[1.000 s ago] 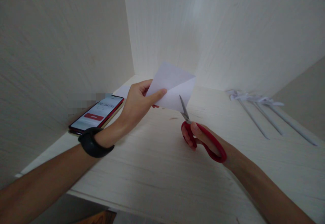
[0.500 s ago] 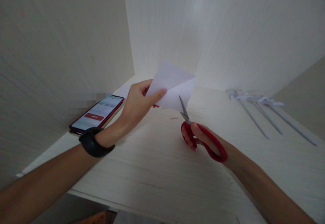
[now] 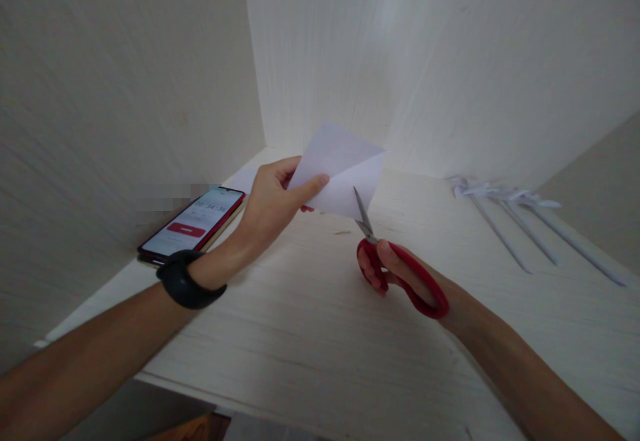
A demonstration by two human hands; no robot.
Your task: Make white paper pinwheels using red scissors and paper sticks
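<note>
My left hand (image 3: pixel 285 194) pinches a white sheet of paper (image 3: pixel 345 161) at its left side, thumb on top and fingers underneath. A diagonal crease crosses the paper, which is held up above the white tabletop (image 3: pixel 300 321). In my right hand (image 3: pixel 380 268) are red-handled scissors (image 3: pixel 417 281), thumb through one loop and fingers through the other. Their blades are slightly apart at the paper's lower edge, one blade lying over the sheet and the other reaching beneath it.
A phone (image 3: pixel 193 224) showing a running timer lies at the left, against the side wall. Several rolled white paper sticks with frilled paper ends (image 3: pixel 505 194) lie at the right. A thin scrap (image 3: pixel 343 232) rests behind the scissors. White panels (image 3: pixel 325 48) close off the back and left.
Almost nothing differs; both hands, the paper and the scissors hold nearly the same place. The phone's timer has advanced by a second.
</note>
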